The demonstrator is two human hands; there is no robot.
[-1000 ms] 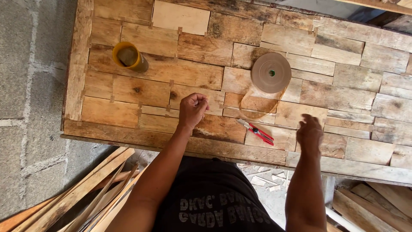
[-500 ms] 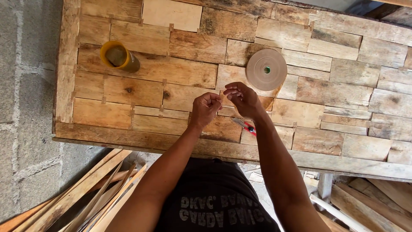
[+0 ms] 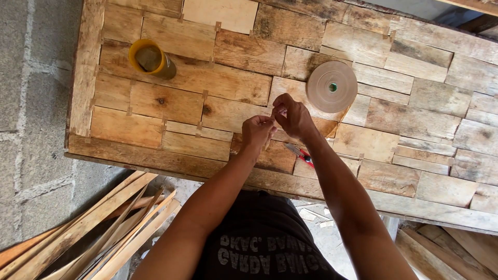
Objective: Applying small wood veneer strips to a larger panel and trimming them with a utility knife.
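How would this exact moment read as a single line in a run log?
left hand: pinched, fingertips at right hand | right hand: pinching thin strip end | tape roll: flat on wooden panel | red cutter: beneath right forearm | yellow cup: far left

No packages, labels, signs or screens.

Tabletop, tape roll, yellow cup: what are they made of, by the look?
Tabletop: patchwork of rough, unfinished wood pieces; grain, knots and uneven tones show.
Tape roll: looks like matte brown paper tape wound flat, with a small green core; could be thin veneer banding.
Yellow cup: probably plastic, with a smooth, even yellow rim; its inside looks stained and dull.
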